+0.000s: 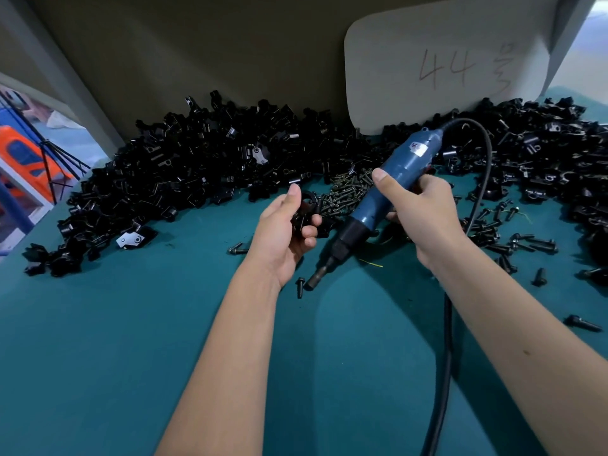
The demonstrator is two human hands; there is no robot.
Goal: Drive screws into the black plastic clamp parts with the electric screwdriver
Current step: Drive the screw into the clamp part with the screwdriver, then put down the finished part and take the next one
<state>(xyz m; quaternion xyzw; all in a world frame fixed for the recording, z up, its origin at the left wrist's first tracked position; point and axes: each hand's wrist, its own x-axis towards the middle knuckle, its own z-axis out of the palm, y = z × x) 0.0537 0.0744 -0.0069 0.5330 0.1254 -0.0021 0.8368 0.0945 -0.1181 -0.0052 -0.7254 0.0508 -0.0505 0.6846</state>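
Observation:
My left hand (285,232) grips a black plastic clamp part (307,210) above the green table, fingers curled round it. My right hand (418,209) holds the blue electric screwdriver (388,179) by its body. The tool slants down to the left, and its dark tip (314,281) hovers just over the table beside a loose black screw (300,286). A heap of dark screws (345,192) lies just behind my hands.
Big piles of black clamp parts (184,172) fill the back left and back right (533,149) of the green table (131,340). Loose screws (526,241) are scattered on the right. The screwdriver's black cable (444,357) runs down past my right forearm. A white "44" card (444,67) leans on the back wall.

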